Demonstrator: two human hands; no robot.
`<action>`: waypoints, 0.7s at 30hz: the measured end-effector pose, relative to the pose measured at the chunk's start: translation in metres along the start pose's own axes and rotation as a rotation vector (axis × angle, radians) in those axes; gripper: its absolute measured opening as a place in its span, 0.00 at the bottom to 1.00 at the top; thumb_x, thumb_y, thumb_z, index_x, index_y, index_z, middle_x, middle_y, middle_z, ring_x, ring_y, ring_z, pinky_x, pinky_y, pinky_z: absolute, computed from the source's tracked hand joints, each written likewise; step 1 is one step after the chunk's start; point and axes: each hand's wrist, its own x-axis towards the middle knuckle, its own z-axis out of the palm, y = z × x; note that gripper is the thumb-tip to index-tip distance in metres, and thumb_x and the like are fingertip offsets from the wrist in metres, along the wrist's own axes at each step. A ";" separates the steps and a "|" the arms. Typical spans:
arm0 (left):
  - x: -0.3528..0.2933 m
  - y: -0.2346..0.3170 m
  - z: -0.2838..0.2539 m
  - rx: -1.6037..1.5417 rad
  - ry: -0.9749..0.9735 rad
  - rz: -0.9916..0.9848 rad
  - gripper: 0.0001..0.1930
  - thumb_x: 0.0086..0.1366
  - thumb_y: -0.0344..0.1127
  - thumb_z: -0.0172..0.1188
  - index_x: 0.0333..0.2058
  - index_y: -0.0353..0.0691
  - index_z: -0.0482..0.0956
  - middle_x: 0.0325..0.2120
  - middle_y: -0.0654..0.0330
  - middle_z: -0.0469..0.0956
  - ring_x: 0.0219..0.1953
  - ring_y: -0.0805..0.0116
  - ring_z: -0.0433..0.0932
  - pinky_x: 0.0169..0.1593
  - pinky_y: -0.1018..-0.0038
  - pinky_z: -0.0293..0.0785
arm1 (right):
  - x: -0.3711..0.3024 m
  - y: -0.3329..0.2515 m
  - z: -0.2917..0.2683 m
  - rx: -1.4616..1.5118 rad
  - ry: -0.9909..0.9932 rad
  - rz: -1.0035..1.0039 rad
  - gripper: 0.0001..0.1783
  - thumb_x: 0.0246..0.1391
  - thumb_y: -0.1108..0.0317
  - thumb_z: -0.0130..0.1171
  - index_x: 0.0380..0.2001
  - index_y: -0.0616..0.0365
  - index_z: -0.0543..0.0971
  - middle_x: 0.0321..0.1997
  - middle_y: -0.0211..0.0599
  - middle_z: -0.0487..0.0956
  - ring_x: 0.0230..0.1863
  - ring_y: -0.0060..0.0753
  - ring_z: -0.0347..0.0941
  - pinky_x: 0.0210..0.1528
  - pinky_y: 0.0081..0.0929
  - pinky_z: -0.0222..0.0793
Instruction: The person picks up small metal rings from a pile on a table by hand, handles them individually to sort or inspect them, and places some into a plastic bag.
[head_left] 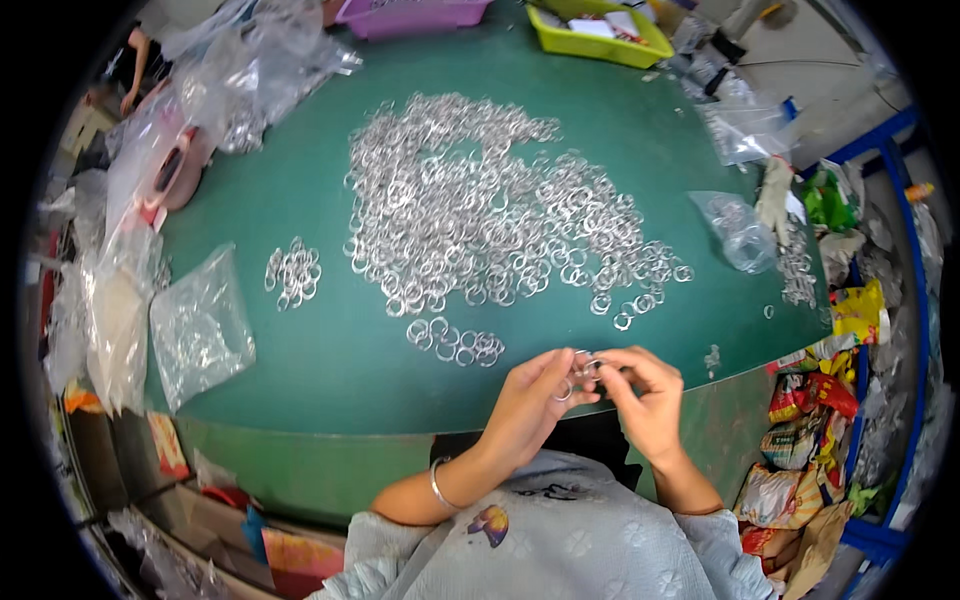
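Rings [590, 366] sit over the near edge of the table [330, 380], in the left hand [530, 400], its thumb and fingers closed on a few, and the right hand [650, 398], pinched at the same ones. A pile [460, 215] covers the middle; a row [489, 350] lies nearer; a bag [205, 330] lies by the left edge.

Left hand [530, 395], right hand [650, 392]: holding metal rings [590, 367] | ring pile [450, 215]: on green table [340, 375]
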 end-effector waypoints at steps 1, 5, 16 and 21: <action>0.002 0.004 0.002 -0.018 -0.003 -0.024 0.14 0.65 0.39 0.43 0.34 0.33 0.72 0.32 0.58 0.74 0.32 0.71 0.73 0.40 0.73 0.71 | 0.002 0.001 -0.002 0.034 0.010 -0.009 0.07 0.45 0.81 0.54 0.30 0.65 0.77 0.27 0.37 0.77 0.27 0.22 0.72 0.24 0.15 0.65; 0.006 0.009 0.005 -0.041 -0.010 -0.040 0.19 0.65 0.41 0.40 0.36 0.29 0.73 0.34 0.54 0.74 0.37 0.67 0.74 0.47 0.67 0.70 | 0.006 0.007 -0.004 0.061 0.064 -0.083 0.07 0.43 0.83 0.55 0.30 0.67 0.76 0.26 0.37 0.76 0.26 0.22 0.72 0.25 0.15 0.65; 0.011 0.020 0.021 0.056 -0.087 -0.029 0.20 0.65 0.38 0.36 0.47 0.26 0.64 0.46 0.46 0.68 0.49 0.58 0.68 0.54 0.62 0.61 | 0.022 0.004 -0.018 -0.076 0.105 -0.169 0.07 0.39 0.84 0.57 0.27 0.67 0.76 0.22 0.33 0.74 0.19 0.16 0.63 0.21 0.13 0.57; 0.012 0.019 0.023 -0.043 -0.211 0.074 0.24 0.57 0.27 0.37 0.54 0.31 0.53 0.54 0.41 0.55 0.58 0.52 0.54 0.59 0.59 0.49 | 0.017 0.010 -0.026 0.404 0.047 0.022 0.04 0.49 0.78 0.51 0.31 0.66 0.71 0.26 0.34 0.70 0.23 0.20 0.66 0.22 0.13 0.62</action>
